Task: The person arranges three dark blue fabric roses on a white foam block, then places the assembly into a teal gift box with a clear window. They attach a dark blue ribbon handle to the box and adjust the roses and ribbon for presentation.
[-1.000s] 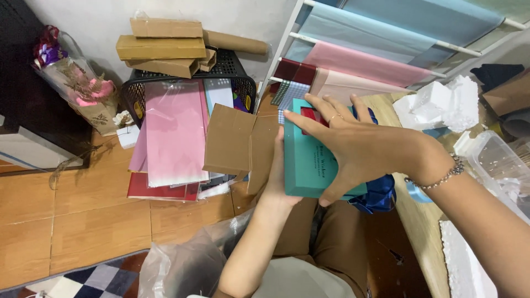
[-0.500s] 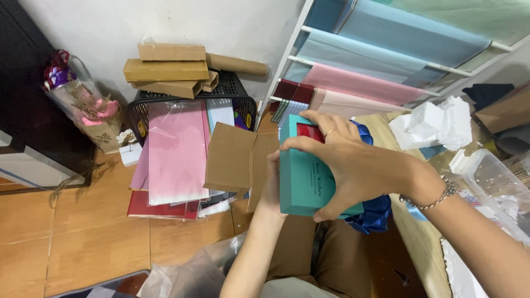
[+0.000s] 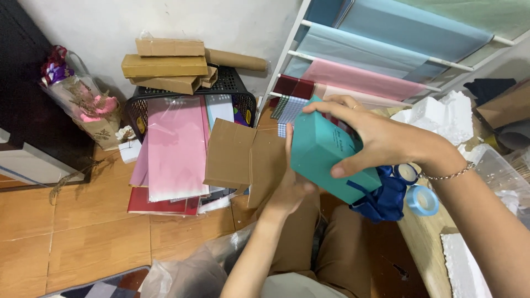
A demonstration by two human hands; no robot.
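A teal gift box (image 3: 323, 157) sits tilted between both hands at the centre of the head view. My right hand (image 3: 381, 138) grips it from above, fingers over its far edge and thumb on its near face. My left hand (image 3: 290, 185) supports it from the left, palm flat against its side. A dark blue ribbon bow (image 3: 383, 198) hangs from the box's lower right corner. Just left of my left hand stand brown cardboard flaps (image 3: 243, 157).
Pink and clear wrapping sheets (image 3: 174, 146) lean on a black basket (image 3: 229, 88) topped with brown cardboard boxes (image 3: 165, 66). A white rack of coloured paper rolls (image 3: 364, 55) stands at the right. Blue tape rolls (image 3: 422, 198) and white foam (image 3: 436, 113) lie beside my right arm.
The teal box has been turned and tilted, its top swinging right, and now shows a side face. The view has shifted slightly.
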